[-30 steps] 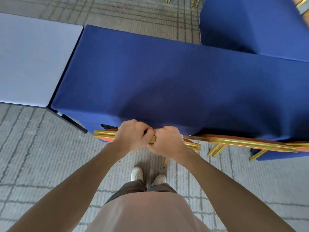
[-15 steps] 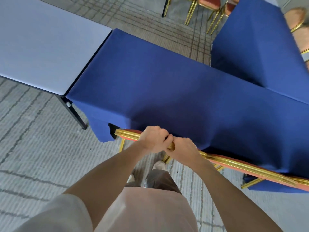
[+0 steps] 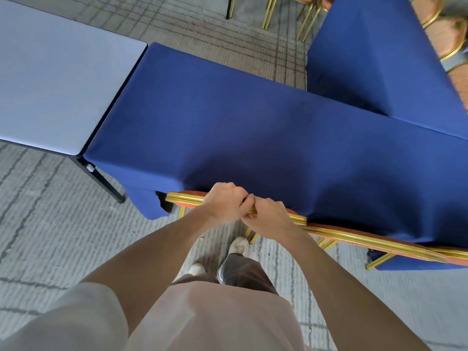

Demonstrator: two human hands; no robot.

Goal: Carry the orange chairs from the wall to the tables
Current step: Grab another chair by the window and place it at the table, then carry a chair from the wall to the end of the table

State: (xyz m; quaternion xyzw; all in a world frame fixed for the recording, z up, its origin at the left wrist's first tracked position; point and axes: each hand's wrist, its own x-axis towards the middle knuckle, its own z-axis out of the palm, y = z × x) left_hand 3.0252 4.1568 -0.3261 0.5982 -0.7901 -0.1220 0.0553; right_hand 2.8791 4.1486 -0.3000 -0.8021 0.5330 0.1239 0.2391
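The chair [image 3: 186, 198] was gripped at its gold top rail by the left hand [image 3: 225, 202] and right hand [image 3: 269, 216], fingers curled round it, knuckles touching. It was set against the blue-clothed table [image 3: 253, 127], beside a second chair [image 3: 367, 240].

No readable text, label or number, as far as visible.

Arms stretched forward, left hand [image 3: 225, 202] and right hand [image 3: 269, 216] touching, both seemingly curled round the chair rail [image 3: 186, 198]
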